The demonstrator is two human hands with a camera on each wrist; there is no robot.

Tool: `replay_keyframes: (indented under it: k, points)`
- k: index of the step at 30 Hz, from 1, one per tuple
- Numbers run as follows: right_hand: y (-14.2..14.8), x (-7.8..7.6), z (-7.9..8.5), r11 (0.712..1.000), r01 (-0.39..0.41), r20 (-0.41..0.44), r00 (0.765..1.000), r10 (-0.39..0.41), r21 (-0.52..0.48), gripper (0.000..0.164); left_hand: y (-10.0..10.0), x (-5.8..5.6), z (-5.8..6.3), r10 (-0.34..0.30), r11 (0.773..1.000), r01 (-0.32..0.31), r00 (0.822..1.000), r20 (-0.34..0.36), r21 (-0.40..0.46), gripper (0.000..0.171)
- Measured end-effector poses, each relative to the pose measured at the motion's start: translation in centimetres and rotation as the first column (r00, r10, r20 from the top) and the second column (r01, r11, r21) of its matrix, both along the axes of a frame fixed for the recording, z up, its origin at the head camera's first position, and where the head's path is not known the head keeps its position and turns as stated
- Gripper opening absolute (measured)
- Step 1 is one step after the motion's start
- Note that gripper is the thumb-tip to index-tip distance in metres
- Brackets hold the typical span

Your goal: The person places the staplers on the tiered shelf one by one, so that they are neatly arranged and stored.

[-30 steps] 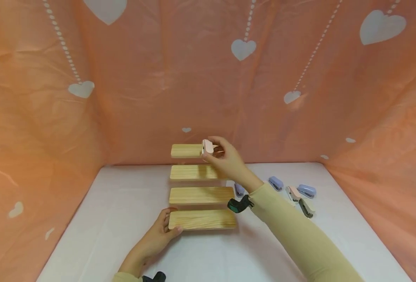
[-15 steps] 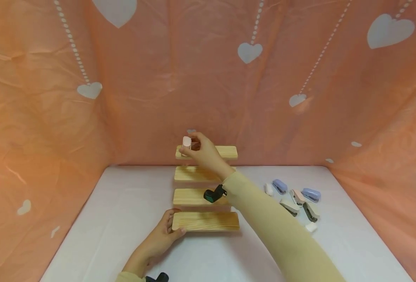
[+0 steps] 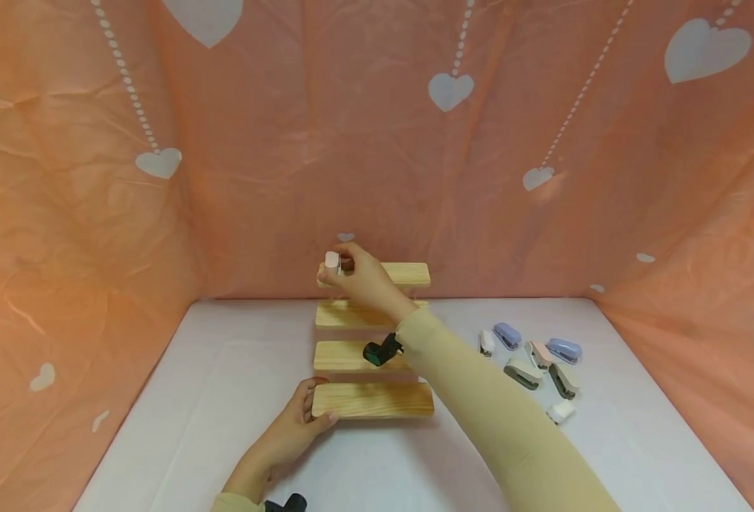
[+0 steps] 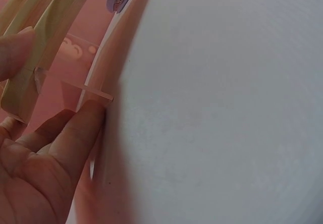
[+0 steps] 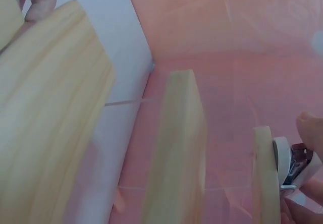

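My right hand pinches a small pale pink stapler at the left end of the top board of a stepped wooden rack. Seen from the right wrist, the stapler has its base against that board, its metal inside partly showing. My left hand grips the left end of the rack's lowest board, thumb over its front edge. In the left wrist view, fingers of that hand touch a clear side support under the board.
Several mini staplers lie to the right of the rack on the white table: blue ones, a pink one, grey-green ones and white ones. An orange curtain with hearts encloses the back and sides.
My right hand has carried the pink stapler leftward along the top board to its left end and lowered it slightly. My left hand keeps its hold on the lowest board.
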State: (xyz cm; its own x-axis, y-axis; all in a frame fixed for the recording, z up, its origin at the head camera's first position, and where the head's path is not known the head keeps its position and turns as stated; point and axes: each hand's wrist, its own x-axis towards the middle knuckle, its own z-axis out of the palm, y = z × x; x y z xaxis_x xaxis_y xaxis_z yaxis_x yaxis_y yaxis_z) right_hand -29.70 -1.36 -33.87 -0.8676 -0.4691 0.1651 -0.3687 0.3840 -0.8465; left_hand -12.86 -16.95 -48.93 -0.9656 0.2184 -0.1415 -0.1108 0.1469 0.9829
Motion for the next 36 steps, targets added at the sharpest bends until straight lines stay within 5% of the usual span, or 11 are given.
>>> replay_keyframes:
  k: [10, 20, 28, 36]
  points:
    - [4.3, 0.8, -0.4, 0.998, 0.037, -0.096, 0.995, -0.032, 0.058, 0.065, 0.0, 0.1, 0.1, -0.013, 1.0, 0.013, 1.0, 0.0, -0.001, 0.07]
    - [12.0, 1.7, -1.4, 0.987, 0.142, -0.164, 0.975, -0.153, -0.077, 0.056, -0.2, 0.0, -0.1, -0.006, 0.999, 0.007, 1.0, 0.008, -0.038, 0.073]
    - [17.3, 2.4, -4.3, 0.97, 0.236, -0.079, 0.968, -0.24, -0.061, 0.06, -0.2, 0.1, 0.0, -0.009, 1.0, 0.009, 1.0, 0.003, -0.028, 0.075]
    - [19.2, 1.5, -8.6, 0.982, 0.133, 0.081, 0.986, -0.145, 0.136, 0.073, 0.0, 0.1, 0.1, -0.017, 1.0, 0.017, 1.0, -0.008, -0.016, 0.071]
